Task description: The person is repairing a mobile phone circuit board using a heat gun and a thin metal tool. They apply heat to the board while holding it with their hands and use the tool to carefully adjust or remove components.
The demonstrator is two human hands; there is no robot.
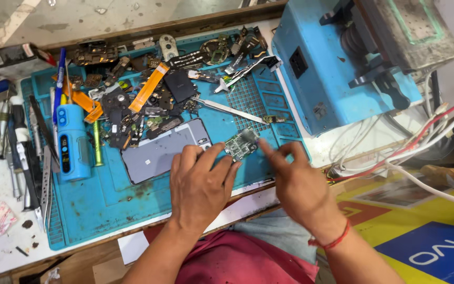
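Note:
A small green circuit board (241, 143) lies on the blue work mat (106, 194), near its front right part. My left hand (200, 184) pinches the board's near left edge with thumb and forefinger. My right hand (295, 181) touches the board's right edge with its fingertips; a red thread band circles that wrist. A grey phone back panel (158, 152) lies flat just left of the board, partly under my left fingers.
A heap of phone parts, flex cables and orange strips (143, 89) fills the mat's back. A blue cylindrical tool (72, 142), tweezers (227, 109) and several hand tools (24, 152) lie left. A blue machine (337, 68) with white and red cables (426, 142) stands right.

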